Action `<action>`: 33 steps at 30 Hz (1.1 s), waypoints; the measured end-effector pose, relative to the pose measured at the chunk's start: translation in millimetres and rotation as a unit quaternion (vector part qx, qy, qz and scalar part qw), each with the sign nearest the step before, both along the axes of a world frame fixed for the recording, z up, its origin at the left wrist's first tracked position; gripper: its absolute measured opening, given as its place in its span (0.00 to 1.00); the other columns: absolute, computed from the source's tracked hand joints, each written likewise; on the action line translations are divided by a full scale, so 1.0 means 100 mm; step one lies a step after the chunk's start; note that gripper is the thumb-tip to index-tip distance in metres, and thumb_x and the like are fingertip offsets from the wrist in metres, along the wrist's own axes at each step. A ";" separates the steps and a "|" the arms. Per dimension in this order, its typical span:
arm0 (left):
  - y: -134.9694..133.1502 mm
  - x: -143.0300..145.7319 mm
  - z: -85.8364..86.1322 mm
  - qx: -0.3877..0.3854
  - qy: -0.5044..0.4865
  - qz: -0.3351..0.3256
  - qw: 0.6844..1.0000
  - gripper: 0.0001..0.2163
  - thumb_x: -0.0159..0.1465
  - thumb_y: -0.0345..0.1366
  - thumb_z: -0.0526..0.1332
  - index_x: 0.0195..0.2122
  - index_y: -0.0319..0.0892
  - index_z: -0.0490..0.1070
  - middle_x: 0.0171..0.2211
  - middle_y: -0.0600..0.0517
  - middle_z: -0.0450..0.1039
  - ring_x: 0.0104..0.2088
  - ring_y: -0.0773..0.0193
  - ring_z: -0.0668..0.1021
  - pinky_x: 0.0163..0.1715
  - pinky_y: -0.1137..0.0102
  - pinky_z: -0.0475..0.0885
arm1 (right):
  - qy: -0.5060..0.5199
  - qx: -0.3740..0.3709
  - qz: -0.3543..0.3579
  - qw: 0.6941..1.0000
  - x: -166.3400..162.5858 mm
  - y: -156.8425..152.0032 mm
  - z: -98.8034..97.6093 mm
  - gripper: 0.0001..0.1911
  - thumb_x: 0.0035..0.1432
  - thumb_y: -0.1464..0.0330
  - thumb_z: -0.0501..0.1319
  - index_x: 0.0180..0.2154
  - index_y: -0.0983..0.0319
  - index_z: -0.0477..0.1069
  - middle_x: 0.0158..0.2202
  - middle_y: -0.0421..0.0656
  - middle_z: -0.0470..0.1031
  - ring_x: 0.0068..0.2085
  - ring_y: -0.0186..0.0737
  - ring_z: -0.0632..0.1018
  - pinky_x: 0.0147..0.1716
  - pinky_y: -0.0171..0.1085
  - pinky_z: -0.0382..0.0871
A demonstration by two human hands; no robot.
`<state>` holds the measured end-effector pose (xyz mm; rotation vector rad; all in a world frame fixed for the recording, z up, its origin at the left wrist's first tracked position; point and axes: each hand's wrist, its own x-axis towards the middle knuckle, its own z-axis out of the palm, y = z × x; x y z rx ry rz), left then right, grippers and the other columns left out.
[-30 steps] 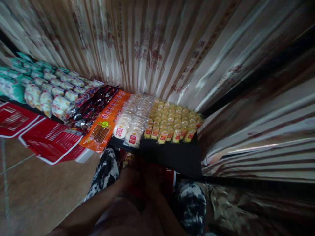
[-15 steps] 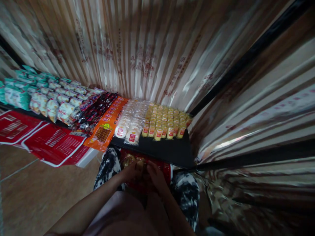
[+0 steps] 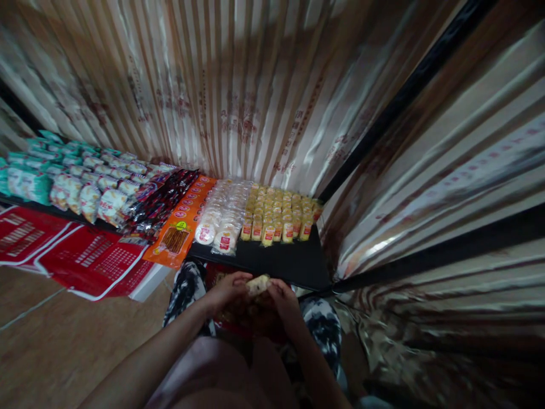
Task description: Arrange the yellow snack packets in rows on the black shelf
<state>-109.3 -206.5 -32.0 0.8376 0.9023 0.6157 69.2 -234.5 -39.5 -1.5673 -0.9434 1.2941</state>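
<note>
Packet (image 3: 258,286), pale yellow, one, held between left hand (image 3: 230,288) and right hand (image 3: 284,295)

Location: in front of the near edge of the black shelf (image 3: 289,264), above a red container (image 3: 212,275) between the knees; the container's contents are too dim to tell.

Hands: left, fingers closed on the packet's left end; right, fingers closed on its right end. The two hands are near each other, the packet bridging them.

Shelf stock, right to left:
- Yellow packs (image 3: 276,218), in rows, front ones upright with red labels.
- White packs (image 3: 217,221), round, clear-wrapped, in two rows.
- Orange bag (image 3: 179,227), one visible, picture of brown sticks, lower end over the shelf edge.
- Dark packs (image 3: 166,199), glossy, overlapping.
- White-and-orange packs (image 3: 102,190), several rows.
- Green packs (image 3: 29,182), at the far left.

Surroundings: red cartons (image 3: 93,261), white-edged, below the shelf's left part; tiled floor (image 3: 63,346); striped, pleated curtain (image 3: 238,113) behind, printed in red.
</note>
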 end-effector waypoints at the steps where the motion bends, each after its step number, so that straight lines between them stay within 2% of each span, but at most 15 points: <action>1: 0.00 0.01 0.04 -0.009 -0.014 0.018 1.000 0.21 0.49 0.37 0.65 0.45 0.39 0.68 0.36 0.50 0.73 0.30 0.69 0.73 0.26 0.77 0.62 | 0.014 -0.007 -0.023 1.000 0.02 -0.02 0.00 0.21 0.40 0.53 0.63 0.31 0.63 0.71 0.26 0.40 0.75 0.29 0.40 0.76 0.30 0.36 0.70; 5: 0.00 0.06 0.17 -0.018 -0.073 0.041 0.996 0.23 0.47 0.36 0.66 0.45 0.39 0.69 0.39 0.48 0.72 0.34 0.67 0.73 0.31 0.75 0.63 | 0.076 -0.010 -0.100 0.992 0.05 -0.10 -0.01 0.23 0.39 0.53 0.64 0.35 0.61 0.69 0.28 0.39 0.75 0.29 0.38 0.76 0.29 0.36 0.71; 9: -0.01 0.15 0.21 -0.008 -0.070 0.042 0.997 0.22 0.46 0.34 0.67 0.44 0.38 0.70 0.38 0.49 0.72 0.34 0.67 0.72 0.29 0.75 0.62 | 0.109 0.002 -0.131 0.985 0.06 -0.14 0.02 0.26 0.39 0.55 0.65 0.40 0.61 0.66 0.31 0.39 0.76 0.30 0.37 0.76 0.31 0.35 0.71; 14: -0.02 0.23 0.23 -0.010 -0.044 0.056 0.997 0.21 0.45 0.34 0.66 0.42 0.38 0.70 0.36 0.49 0.72 0.32 0.68 0.72 0.29 0.75 0.62 | 0.097 -0.006 -0.143 0.985 0.08 -0.15 0.09 0.37 0.41 0.56 0.64 0.52 0.63 0.59 0.24 0.37 0.75 0.26 0.36 0.75 0.29 0.34 0.70; 16: -0.01 0.26 0.23 -0.005 -0.043 0.053 0.998 0.21 0.46 0.33 0.66 0.43 0.38 0.70 0.36 0.49 0.72 0.32 0.69 0.72 0.29 0.75 0.63 | 0.085 -0.005 -0.145 0.986 0.09 -0.16 0.11 0.38 0.42 0.56 0.63 0.54 0.64 0.58 0.22 0.36 0.74 0.25 0.35 0.75 0.27 0.33 0.69; 23: 0.03 0.39 0.21 -0.006 -0.022 0.068 0.997 0.22 0.45 0.34 0.67 0.43 0.37 0.69 0.31 0.52 0.71 0.30 0.70 0.73 0.27 0.76 0.64 | 0.102 0.003 -0.177 0.979 0.16 -0.16 0.03 0.38 0.41 0.57 0.63 0.53 0.65 0.60 0.22 0.37 0.74 0.25 0.35 0.74 0.28 0.34 0.69; 27: 0.08 0.51 0.23 -0.023 0.024 0.079 0.996 0.19 0.46 0.33 0.66 0.41 0.37 0.67 0.26 0.55 0.70 0.24 0.70 0.74 0.19 0.78 0.60 | 0.125 0.014 -0.201 0.972 0.21 -0.17 -0.03 0.34 0.40 0.56 0.65 0.48 0.65 0.65 0.26 0.39 0.75 0.28 0.37 0.75 0.29 0.35 0.70; 30: 0.14 0.59 0.25 -0.041 0.056 0.080 0.994 0.16 0.49 0.33 0.64 0.39 0.38 0.65 0.30 0.51 0.73 0.23 0.69 0.76 0.14 0.79 0.56 | 0.150 0.032 -0.208 0.966 0.22 -0.20 -0.02 0.27 0.39 0.56 0.66 0.42 0.63 0.70 0.31 0.41 0.77 0.31 0.40 0.76 0.32 0.37 0.72; 33: 0.19 0.65 0.30 -0.037 0.015 0.092 0.995 0.13 0.49 0.30 0.64 0.37 0.37 0.68 0.29 0.52 0.74 0.25 0.71 0.76 0.19 0.80 0.62 | 0.156 0.067 -0.198 0.965 0.23 -0.22 0.01 0.24 0.42 0.58 0.66 0.42 0.61 0.70 0.37 0.42 0.77 0.36 0.42 0.77 0.35 0.38 0.72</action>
